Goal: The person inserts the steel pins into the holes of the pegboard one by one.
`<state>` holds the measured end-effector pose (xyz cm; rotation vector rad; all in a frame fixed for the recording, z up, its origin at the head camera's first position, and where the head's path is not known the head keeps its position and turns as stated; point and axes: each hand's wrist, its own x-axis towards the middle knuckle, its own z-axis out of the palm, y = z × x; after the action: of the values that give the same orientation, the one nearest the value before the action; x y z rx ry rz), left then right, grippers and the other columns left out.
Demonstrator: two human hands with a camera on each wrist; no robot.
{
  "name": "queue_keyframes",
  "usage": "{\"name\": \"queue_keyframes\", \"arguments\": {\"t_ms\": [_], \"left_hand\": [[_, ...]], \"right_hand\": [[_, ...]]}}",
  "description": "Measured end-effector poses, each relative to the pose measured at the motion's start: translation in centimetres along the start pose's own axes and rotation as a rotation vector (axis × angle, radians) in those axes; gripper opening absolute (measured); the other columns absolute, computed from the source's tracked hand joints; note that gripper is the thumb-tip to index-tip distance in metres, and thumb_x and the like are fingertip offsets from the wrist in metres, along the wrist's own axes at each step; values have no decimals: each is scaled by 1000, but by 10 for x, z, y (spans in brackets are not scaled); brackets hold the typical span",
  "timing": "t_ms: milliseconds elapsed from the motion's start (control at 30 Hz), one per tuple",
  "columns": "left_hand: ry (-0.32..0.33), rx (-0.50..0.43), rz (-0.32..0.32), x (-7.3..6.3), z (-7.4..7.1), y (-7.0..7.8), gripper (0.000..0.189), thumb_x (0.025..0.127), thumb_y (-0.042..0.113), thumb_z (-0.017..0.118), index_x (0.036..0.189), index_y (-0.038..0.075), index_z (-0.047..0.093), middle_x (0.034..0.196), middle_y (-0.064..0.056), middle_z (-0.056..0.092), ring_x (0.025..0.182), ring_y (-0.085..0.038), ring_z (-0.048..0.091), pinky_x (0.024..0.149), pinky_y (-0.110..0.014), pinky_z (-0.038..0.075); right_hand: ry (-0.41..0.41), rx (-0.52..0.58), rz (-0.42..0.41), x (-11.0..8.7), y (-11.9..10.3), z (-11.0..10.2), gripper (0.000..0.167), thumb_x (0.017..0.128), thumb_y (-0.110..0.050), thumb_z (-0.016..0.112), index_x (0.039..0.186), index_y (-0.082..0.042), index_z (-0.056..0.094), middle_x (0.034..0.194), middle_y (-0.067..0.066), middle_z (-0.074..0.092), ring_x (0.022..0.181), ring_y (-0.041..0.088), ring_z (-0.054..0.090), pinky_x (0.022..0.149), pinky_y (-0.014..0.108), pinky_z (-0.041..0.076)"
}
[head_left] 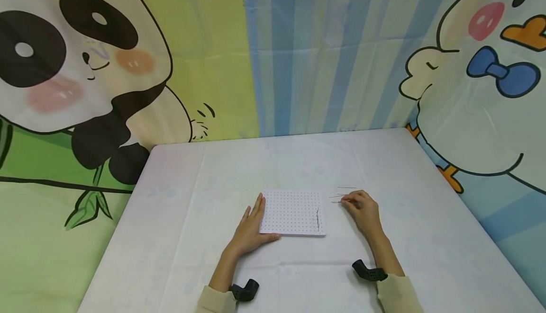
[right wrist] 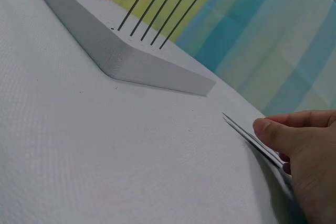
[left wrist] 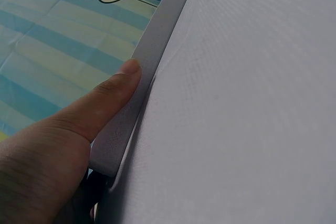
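Using the pegboard [head_left: 290,213] as clock centre, going left to right in the head view. Got a panda backdrop [head_left: 100,135] way out at 10 o'clock, then a wide run of white tabletop [head_left: 179,242] from the table's left edge in to 9 o'clock. See the left hand [head_left: 250,231] at 8 o'clock: pretty straight fingers on the board's left edge, thumb along the near edge. Also spot a black wrist camera [head_left: 246,290] lower down, about 7.

In the middle, got the board lying flat, lots of tabletop between its far edge and the table's far edge at 12. Count five thin dark rods [right wrist: 163,6] standing in a row close to the right edge, around 3 to 4 o'clock.

Past that edge, see a narrow strip of tabletop, then loose rods [head_left: 346,187] lying at 2 to 3. Right at those, find the right hand [head_left: 364,212], 3 o'clock, with bent fingers and thumb and forefinger together. Honestly can't tell if pinching one or not. Got more tabletop out to the right edge, plus a white bird [head_left: 465,123] at 2.
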<state>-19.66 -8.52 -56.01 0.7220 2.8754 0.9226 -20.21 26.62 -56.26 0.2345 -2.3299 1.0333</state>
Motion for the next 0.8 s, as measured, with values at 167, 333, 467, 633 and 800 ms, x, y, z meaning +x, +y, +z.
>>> {"name": "queue_keyframes", "arguments": {"t_ms": [167, 333, 467, 633, 800], "left_hand": [[0, 7, -1, 0, 0, 0, 115, 69, 56, 72, 148, 2, 6, 155, -6, -1, 139, -15, 8, 112, -37, 3], [1, 0, -3, 0, -1, 1, 115, 69, 55, 72, 147, 2, 6, 155, -6, 0, 139, -16, 9, 112, -37, 3], [3, 0, -8, 0, -1, 1, 116, 69, 55, 73, 148, 3, 6, 155, -5, -1, 139, -15, 8, 112, -37, 3], [1, 6, -3, 0, -1, 1, 115, 70, 56, 72, 147, 2, 6, 154, -5, -1, 139, -14, 7, 112, -36, 2], [7, 7, -1, 0, 0, 0, 116, 69, 56, 72, 147, 1, 7, 154, -6, 0, 139, -15, 8, 112, -37, 3]], "right_hand": [[-54, -48, 11, -2, 3, 2, 7, 74, -8, 76, 78, -11, 72, 87, 1, 60, 83, 17, 52, 64, 20, 42], [-72, -73, 6, -1, 4, 5, 6, 74, -9, 76, 77, -12, 72, 88, 1, 59, 81, 17, 50, 61, 24, 41], [-84, -83, 6, 1, 4, 6, 6, 73, -9, 77, 77, -12, 72, 88, 1, 59, 81, 15, 50, 60, 25, 41], [-87, -89, -8, 0, 5, 7, 7, 73, -8, 77, 77, -12, 73, 88, 1, 58, 80, 16, 48, 60, 27, 40], [-110, -93, -38, 0, 7, 8, 8, 73, -9, 77, 79, -12, 74, 88, 1, 59, 81, 16, 46, 64, 30, 39]]}}
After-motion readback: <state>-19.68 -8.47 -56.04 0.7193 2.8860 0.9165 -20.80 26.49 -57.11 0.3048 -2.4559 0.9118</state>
